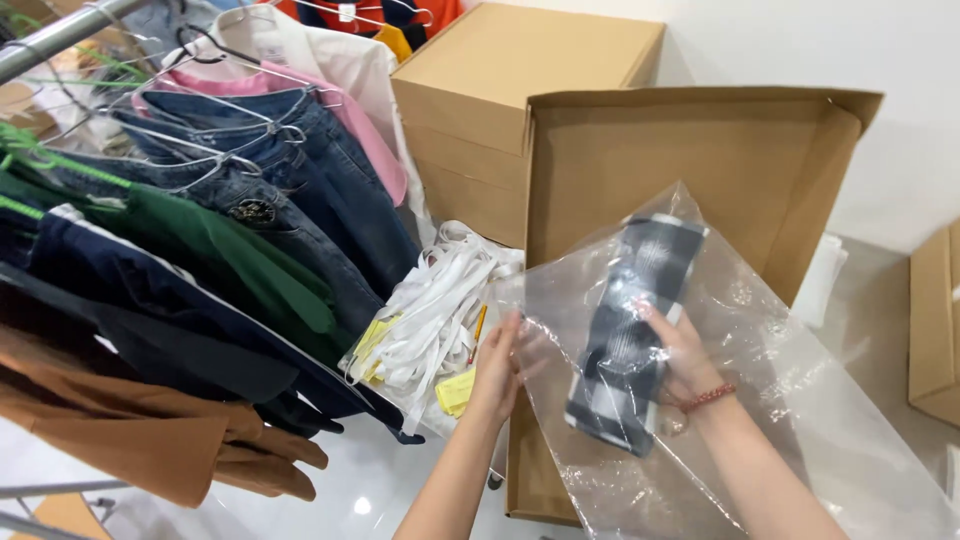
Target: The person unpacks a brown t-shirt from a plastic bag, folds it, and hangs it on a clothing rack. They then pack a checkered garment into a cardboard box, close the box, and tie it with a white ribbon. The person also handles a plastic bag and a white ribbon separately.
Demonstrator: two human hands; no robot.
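A large clear plastic bag (pixel 790 400) is held up in front of an open cardboard box (pixel 640 160). My right hand (pixel 680 355) is inside the bag, gripping a folded black-and-white checked garment (pixel 630 330). A red bead bracelet circles that wrist. My left hand (pixel 497 368) holds the bag's left edge from outside, fingers on the plastic.
A clothes rail at the left carries hangers with jeans (pixel 300 170), a pink top, a green garment (pixel 200 240), dark navy pieces and a brown jacket (pixel 130 430). A bundle of white plastic hangers (pixel 430 310) lies by the box. A closed carton (pixel 490 90) stands behind; another carton (pixel 935 320) at the right.
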